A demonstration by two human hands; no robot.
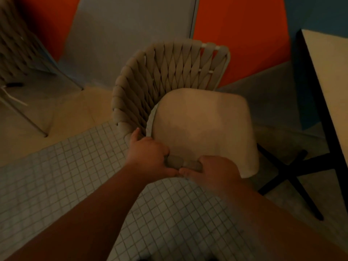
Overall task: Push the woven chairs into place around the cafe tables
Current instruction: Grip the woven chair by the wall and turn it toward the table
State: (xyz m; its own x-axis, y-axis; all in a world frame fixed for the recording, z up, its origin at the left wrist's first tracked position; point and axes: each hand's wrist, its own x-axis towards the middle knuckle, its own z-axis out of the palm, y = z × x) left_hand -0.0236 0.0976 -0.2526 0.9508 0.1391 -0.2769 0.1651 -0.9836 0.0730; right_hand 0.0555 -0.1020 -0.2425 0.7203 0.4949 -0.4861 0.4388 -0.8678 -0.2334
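Left hand (148, 154) and right hand (213, 169) clamp side by side on the near rim of a beige woven-strap chair (169, 72); pale-topped surface (333, 81) at right.

Between second chair (14, 44), far left, and table (332, 76), right: woven chair (169, 72), cushion (203, 129) on its seat.

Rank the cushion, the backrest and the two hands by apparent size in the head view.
1. The cushion and the backrest: largest, too close to separate.
2. The left hand and the right hand, gripping the chair rim: alike, and enlarged by nearness to the camera.
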